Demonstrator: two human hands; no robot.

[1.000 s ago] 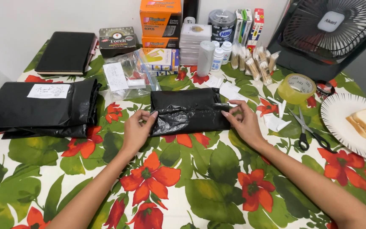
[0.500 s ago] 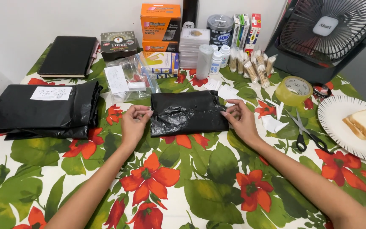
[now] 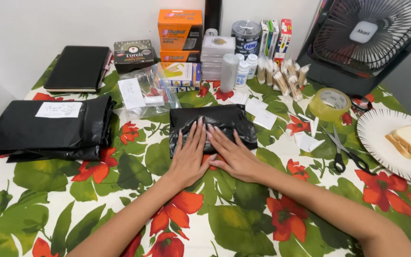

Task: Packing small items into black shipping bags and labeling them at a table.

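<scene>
A small black plastic packet (image 3: 215, 116) lies flat on the flowered tablecloth in the middle of the view. My left hand (image 3: 189, 154) rests palm down on its near left part, fingers straight and close together. My right hand (image 3: 231, 154) lies palm down beside it on the near right part, its fingertips almost touching the left hand's. Both hands press flat on the packet and grip nothing.
A stack of larger black bags with a white label (image 3: 53, 126) lies at the left. A clear bag (image 3: 143, 93), boxes (image 3: 179, 31) and small bottles stand behind. A tape roll (image 3: 330, 103), scissors (image 3: 343, 150), paper slips and a plate with bread (image 3: 396, 143) are at the right, a fan (image 3: 372, 33) behind.
My hands have moved from the packet's left and right edges to its middle, and now lie flat side by side on it. The packet looks flatter.
</scene>
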